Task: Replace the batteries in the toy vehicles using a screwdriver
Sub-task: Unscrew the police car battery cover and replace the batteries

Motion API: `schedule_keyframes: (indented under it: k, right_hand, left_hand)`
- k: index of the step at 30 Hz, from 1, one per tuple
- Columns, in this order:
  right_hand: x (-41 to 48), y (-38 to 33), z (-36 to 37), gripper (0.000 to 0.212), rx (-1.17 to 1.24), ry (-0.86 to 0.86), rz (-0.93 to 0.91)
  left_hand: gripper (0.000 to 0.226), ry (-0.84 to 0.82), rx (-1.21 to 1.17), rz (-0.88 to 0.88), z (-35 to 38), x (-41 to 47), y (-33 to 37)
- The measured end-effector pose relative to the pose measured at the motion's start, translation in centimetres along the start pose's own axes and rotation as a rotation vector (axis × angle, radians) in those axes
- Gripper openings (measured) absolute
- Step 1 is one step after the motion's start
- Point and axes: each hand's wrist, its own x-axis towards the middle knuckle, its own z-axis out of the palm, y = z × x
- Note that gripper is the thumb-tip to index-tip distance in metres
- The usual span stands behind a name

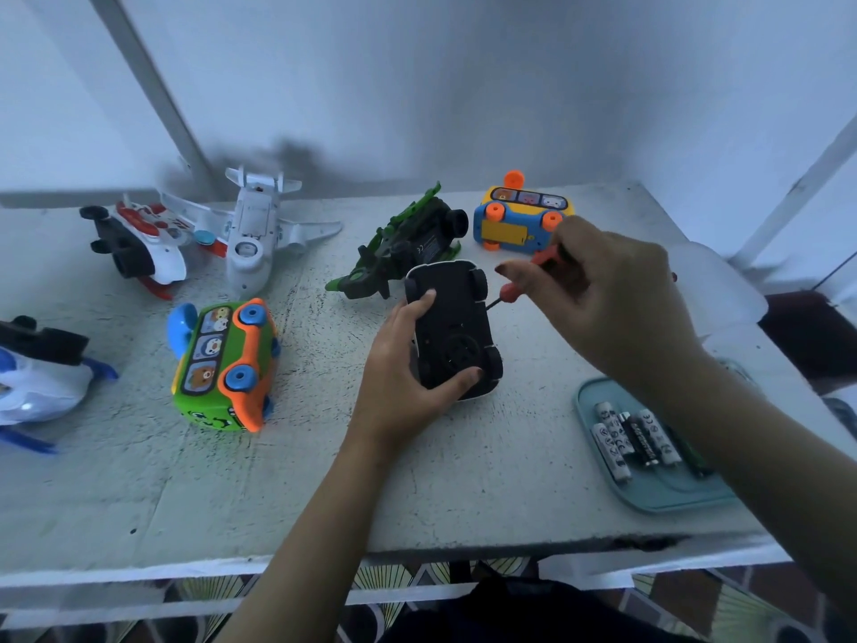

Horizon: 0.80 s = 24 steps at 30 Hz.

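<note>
A black and white toy car lies upside down on the table, its black underside facing up. My left hand grips it from the left, thumb at the near end and a finger at the far end. My right hand holds a small screwdriver with an orange handle. Its dark tip points down-left at the car's right side, near the front wheel. Several white and black batteries lie in a teal tray at the right, partly hidden by my right forearm.
Other toys stand around on the white table: a green-orange bus, a white plane, a red-white plane, a green-black vehicle, a blue-yellow bus and a blue-white toy at the left edge.
</note>
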Motion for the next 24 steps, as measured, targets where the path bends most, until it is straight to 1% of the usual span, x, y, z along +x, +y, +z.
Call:
schedule_keyframes:
  k: [2,4,8,10,11,13,19,24]
  right_hand:
    - [-0.1,0.0,0.1,0.047,-0.076,-0.023,0.041]
    - [0.1,0.2,0.2,0.053,-0.030,-0.084,0.114]
    - [0.1,0.4,0.1,0.050,0.406,-0.155,0.072]
    - [0.2,0.0,0.4,0.045,0.653,-0.161,0.116]
    - [0.2,-0.3,0.6,0.042,0.741,-0.149,0.126]
    - [0.4,-0.6,0.6,0.038,0.811,-0.120,0.129]
    - [1.0,-1.2,0.7,0.033,0.611,-0.058,0.110]
    - [1.6,-0.7,0.8,0.018,0.338,0.087,0.070]
  left_hand:
    - [0.083,-0.002,0.007,-0.002,0.0,0.0,0.0]
    - [0.084,0.000,0.001,-0.004,0.0,0.0,0.0]
    - [0.084,0.000,0.001,-0.010,0.1,0.1,-0.2]
    - [0.084,0.006,0.002,-0.007,0.1,0.1,-0.2]
    - [0.083,0.010,0.000,-0.002,0.0,0.0,-0.2]
    - [0.083,0.010,-0.001,0.004,0.0,0.0,-0.1]
    - [0.083,0.011,0.000,0.015,0.0,0.0,0.1]
    - [0.083,0.010,-0.008,0.002,0.0,-0.1,0.1]
